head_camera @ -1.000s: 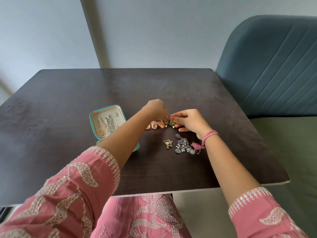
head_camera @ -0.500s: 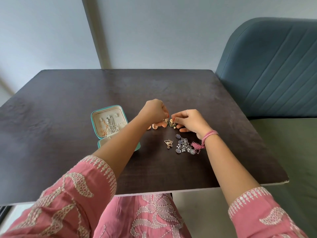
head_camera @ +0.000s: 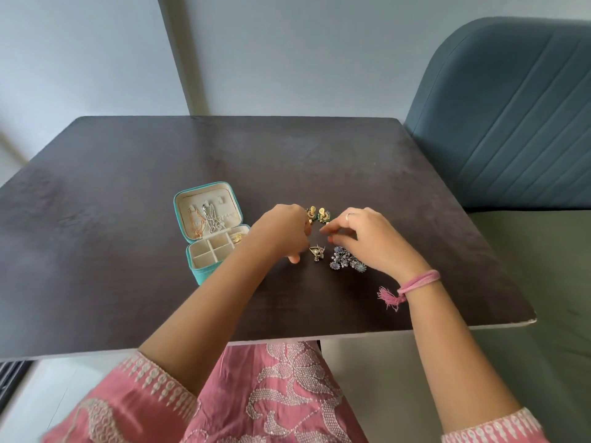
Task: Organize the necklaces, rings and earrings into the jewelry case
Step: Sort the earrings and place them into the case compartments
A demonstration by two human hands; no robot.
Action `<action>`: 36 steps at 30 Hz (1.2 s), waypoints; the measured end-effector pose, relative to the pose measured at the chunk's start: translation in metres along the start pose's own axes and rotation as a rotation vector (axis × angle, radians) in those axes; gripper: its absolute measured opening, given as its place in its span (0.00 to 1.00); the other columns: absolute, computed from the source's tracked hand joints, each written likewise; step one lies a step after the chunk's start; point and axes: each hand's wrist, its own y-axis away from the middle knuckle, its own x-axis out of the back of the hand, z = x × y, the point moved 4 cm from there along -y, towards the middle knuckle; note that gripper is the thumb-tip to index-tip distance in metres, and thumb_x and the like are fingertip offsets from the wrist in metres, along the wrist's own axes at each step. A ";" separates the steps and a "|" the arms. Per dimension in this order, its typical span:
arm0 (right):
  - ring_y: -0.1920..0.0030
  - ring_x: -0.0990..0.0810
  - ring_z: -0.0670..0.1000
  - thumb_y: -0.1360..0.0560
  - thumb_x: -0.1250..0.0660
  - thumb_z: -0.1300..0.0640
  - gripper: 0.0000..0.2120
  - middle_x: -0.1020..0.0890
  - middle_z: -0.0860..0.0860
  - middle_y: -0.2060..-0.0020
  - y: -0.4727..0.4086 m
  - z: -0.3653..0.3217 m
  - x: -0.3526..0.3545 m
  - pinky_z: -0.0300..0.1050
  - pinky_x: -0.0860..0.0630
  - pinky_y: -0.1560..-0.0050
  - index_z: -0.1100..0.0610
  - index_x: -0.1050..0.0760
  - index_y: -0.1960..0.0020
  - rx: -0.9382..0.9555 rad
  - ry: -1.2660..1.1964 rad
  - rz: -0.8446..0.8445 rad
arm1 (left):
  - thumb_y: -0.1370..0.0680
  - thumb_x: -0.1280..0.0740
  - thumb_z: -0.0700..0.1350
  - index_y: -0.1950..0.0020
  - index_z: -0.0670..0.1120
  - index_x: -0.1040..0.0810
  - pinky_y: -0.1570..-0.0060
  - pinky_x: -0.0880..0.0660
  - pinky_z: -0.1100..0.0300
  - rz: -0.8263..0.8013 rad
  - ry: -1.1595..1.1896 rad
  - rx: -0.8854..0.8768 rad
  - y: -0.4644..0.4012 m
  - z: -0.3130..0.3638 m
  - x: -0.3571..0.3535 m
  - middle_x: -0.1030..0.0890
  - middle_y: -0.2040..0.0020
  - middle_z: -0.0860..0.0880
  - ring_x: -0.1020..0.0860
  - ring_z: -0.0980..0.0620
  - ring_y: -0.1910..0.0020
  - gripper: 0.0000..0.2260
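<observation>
- Left hand (head_camera: 281, 231) is curled above the counter (head_camera: 128, 282); whether it holds anything, I cannot tell.
- Right hand (head_camera: 367, 238) hovers with fingers loosely bent, seemingly empty, and could snag the blue floral cluster (head_camera: 347, 263) below it.
- Green-gold earrings (head_camera: 319, 214) lie loose just beyond both hands, so a nudge may scatter them.
- Jewelry case (head_camera: 211, 231) lies open at the left elbow, and the forearm might knock it.

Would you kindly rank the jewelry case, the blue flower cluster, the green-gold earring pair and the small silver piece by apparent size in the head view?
1. Jewelry case
2. Blue flower cluster
3. Green-gold earring pair, partly hidden by a hand, so unsure against the cluster
4. Small silver piece
</observation>
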 end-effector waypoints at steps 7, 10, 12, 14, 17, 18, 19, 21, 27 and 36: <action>0.50 0.25 0.53 0.27 0.31 0.49 0.11 0.26 0.47 0.56 -0.009 -0.005 -0.012 0.49 0.26 0.49 0.37 0.23 0.46 0.025 0.135 -0.203 | 0.28 0.30 0.45 0.50 0.45 0.21 0.49 0.22 0.54 -0.057 -0.055 0.021 0.001 0.005 -0.011 0.22 0.75 0.54 0.20 0.55 0.54 0.08; 0.51 0.26 0.51 0.27 0.30 0.52 0.11 0.27 0.46 0.56 -0.007 -0.009 -0.011 0.43 0.31 0.52 0.40 0.23 0.46 0.065 0.146 -0.241 | 0.28 0.30 0.45 0.52 0.45 0.20 0.54 0.22 0.58 -0.051 -0.016 0.042 0.005 0.002 -0.014 0.23 0.79 0.54 0.22 0.58 0.64 0.07; 0.51 0.27 0.47 0.26 0.31 0.53 0.10 0.25 0.44 0.56 -0.006 -0.014 -0.009 0.40 0.36 0.51 0.44 0.22 0.45 0.112 0.177 -0.232 | 0.28 0.31 0.45 0.52 0.45 0.19 0.55 0.22 0.58 -0.048 -0.020 0.048 0.007 0.000 -0.015 0.24 0.81 0.55 0.23 0.58 0.65 0.07; 0.53 0.29 0.44 0.26 0.31 0.54 0.09 0.24 0.41 0.56 -0.006 -0.017 -0.008 0.40 0.37 0.50 0.46 0.22 0.46 0.144 0.193 -0.227 | 0.28 0.31 0.45 0.51 0.45 0.19 0.52 0.22 0.57 -0.045 -0.029 0.049 0.009 -0.001 -0.015 0.26 0.82 0.56 0.21 0.57 0.62 0.08; 0.55 0.29 0.43 0.26 0.30 0.55 0.08 0.23 0.41 0.57 -0.006 -0.020 -0.007 0.40 0.36 0.50 0.48 0.22 0.47 0.172 0.221 -0.226 | 0.28 0.30 0.48 0.49 0.46 0.20 0.50 0.22 0.55 -0.012 -0.032 0.030 0.011 0.000 -0.017 0.25 0.81 0.55 0.21 0.56 0.59 0.10; 0.56 0.28 0.43 0.26 0.30 0.54 0.08 0.24 0.41 0.58 -0.007 -0.020 -0.006 0.41 0.35 0.50 0.48 0.21 0.48 0.174 0.226 -0.229 | 0.27 0.30 0.49 0.49 0.47 0.20 0.50 0.22 0.55 -0.006 -0.023 0.022 0.012 0.001 -0.018 0.23 0.79 0.54 0.21 0.56 0.59 0.10; 0.57 0.27 0.43 0.26 0.30 0.54 0.07 0.24 0.40 0.59 -0.007 -0.020 -0.006 0.41 0.35 0.50 0.49 0.21 0.49 0.173 0.228 -0.235 | 0.27 0.30 0.50 0.49 0.47 0.21 0.50 0.22 0.55 -0.003 -0.009 0.015 0.012 0.002 -0.019 0.23 0.77 0.53 0.21 0.56 0.59 0.10; 0.58 0.27 0.44 0.26 0.30 0.54 0.05 0.25 0.40 0.63 -0.008 -0.019 -0.006 0.42 0.34 0.51 0.50 0.21 0.50 0.169 0.235 -0.248 | 0.27 0.30 0.51 0.49 0.47 0.22 0.51 0.23 0.55 0.009 0.019 0.007 0.012 0.003 -0.022 0.22 0.76 0.53 0.21 0.56 0.58 0.10; 0.59 0.24 0.46 0.26 0.31 0.52 0.07 0.24 0.41 0.63 -0.007 -0.017 -0.006 0.43 0.31 0.51 0.52 0.20 0.49 0.159 0.235 -0.249 | 0.26 0.31 0.47 0.51 0.47 0.22 0.51 0.22 0.53 0.075 0.066 0.044 0.010 0.001 -0.028 0.21 0.72 0.52 0.19 0.51 0.56 0.07; 0.57 0.21 0.45 0.25 0.32 0.58 0.09 0.21 0.48 0.57 0.006 -0.001 0.008 0.35 0.28 0.54 0.50 0.17 0.46 0.044 -0.141 -0.094 | 0.25 0.37 0.41 0.55 0.46 0.22 0.50 0.23 0.56 0.118 0.186 0.017 0.016 -0.002 -0.022 0.16 0.67 0.48 0.19 0.58 0.63 0.05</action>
